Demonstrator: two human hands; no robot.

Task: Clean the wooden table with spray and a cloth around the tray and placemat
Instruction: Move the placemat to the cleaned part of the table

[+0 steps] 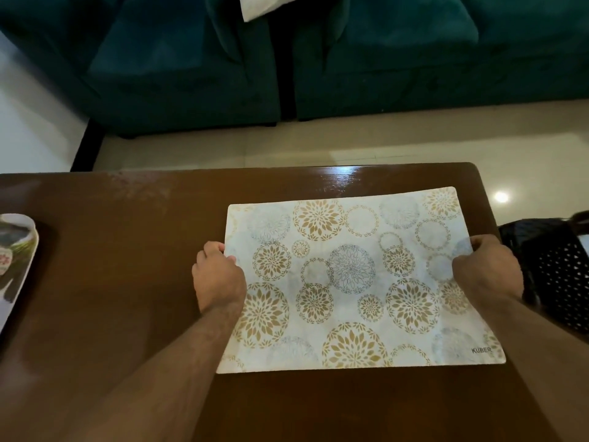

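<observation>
Forearms come in from the bottom edge, one each side of the mat point(350, 282). Left hand point(218, 277) is pinched on the mat's left short edge, thumb on top, fingers curled under or against the edge. Right hand point(487, 269) is clamped on the right short edge the same way. Hands are wide apart, a full mat length between them.

Mat sits on the right half of the table point(127, 282), long axis running left-right across your view, slightly skewed: the far right corner sits further away than the far left one. I can't tell if it's lifted or flat; no clear shadow under it.

Key relation: both hands hold the short ends roughly mid-height, so you control the mat evenly. Neither hand is clearly nearer.

Room:
- Left: wide bare wood between the mat and the tray point(16, 266), which sits well apart at the left frame edge. Best direction to shift, my read.
- Right: tight. Mat's right edge is close to the table edge, and a black perforated basket point(561, 282) sits just past it.
- Far: narrow wood strip with a glossy, wet-looking patch. There's a hazy speckled area at far left too, possibly spray residue.
- Near: open wood strip toward you.

No spray bottle or cloth in view. Judging by this, you're repositioning the mat, with wiping likely part done.
</observation>
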